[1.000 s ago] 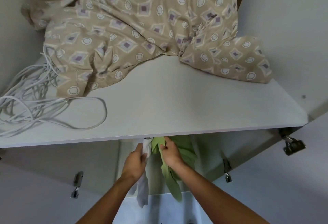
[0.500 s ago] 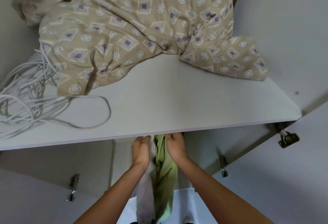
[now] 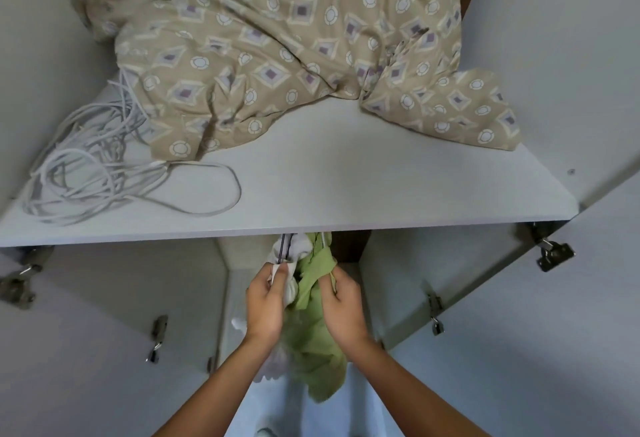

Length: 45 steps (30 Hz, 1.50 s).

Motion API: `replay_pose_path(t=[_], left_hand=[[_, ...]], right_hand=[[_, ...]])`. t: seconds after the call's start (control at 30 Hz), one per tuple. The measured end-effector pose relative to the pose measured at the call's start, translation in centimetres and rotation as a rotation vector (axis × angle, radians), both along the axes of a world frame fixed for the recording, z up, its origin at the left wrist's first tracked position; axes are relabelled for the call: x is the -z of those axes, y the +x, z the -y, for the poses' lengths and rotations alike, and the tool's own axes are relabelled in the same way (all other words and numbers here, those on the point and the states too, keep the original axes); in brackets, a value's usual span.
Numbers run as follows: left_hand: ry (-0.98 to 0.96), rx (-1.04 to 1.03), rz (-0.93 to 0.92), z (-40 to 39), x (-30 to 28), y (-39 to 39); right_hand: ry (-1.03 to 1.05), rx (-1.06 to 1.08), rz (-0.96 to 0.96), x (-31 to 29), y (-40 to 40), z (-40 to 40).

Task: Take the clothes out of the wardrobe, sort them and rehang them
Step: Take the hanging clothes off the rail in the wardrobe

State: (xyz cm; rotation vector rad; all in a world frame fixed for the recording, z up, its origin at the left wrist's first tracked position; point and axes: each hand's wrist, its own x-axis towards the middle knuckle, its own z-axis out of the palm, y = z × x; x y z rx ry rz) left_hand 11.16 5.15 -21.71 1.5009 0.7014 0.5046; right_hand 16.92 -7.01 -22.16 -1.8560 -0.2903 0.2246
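Under the white wardrobe shelf hang two garments side by side. A white garment on a dark hanger hook is pinched near its top by my left hand. Beside it on the right, a light green garment hangs down, and my right hand grips its upper part. The rail and the hanger tops are hidden behind the shelf's front edge. Both forearms reach up from the bottom of the view.
On the shelf lies a crumpled beige patterned bedcover and a tangle of white cable at the left. Open wardrobe doors with metal hinges flank the opening on both sides.
Both hands have come down from just under the shelf edge and now hold the garments lower. The white and green clothes are bunched closer together; the view has shifted to the right.
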Motion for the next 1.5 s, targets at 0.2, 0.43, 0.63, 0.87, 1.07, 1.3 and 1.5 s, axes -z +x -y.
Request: replay_pose_path(t=[0.2,0.43,0.63,0.87,1.07,1.3,1.5], left_hand=[[-0.051,-0.132,-0.04,2.4,1.4,-7.4],[-0.033,-0.393,-0.175,8.0,2.8,-17.9],[-0.031,-0.597,-0.204,14.9,3.6,-28.8],[-0.111,-0.82,-0.171,22.8,2.9,-40.7],[-0.133,-0.997,-0.15,28.2,4.5,-52.5],[-0.114,-1.168,-0.154,33.6,4.4,-66.9],[-0.073,-1.324,-0.159,36.0,4.3,-76.5]], right_hand=[[0.002,-0.211,-0.08,1.6,-4.2,1.2],[0.018,-0.483,-0.12,3.2,-11.8,3.1],[-0.038,-0.717,-0.193,5.2,-22.5,6.9],[-0.091,-0.945,-0.202,5.8,-34.2,11.3],[-0.121,-1.085,-0.184,6.1,-45.5,14.4],[-0.13,-1.294,-0.205,4.8,-60.4,16.8],[-0.15,-1.443,-0.175,3.7,-70.7,16.8]])
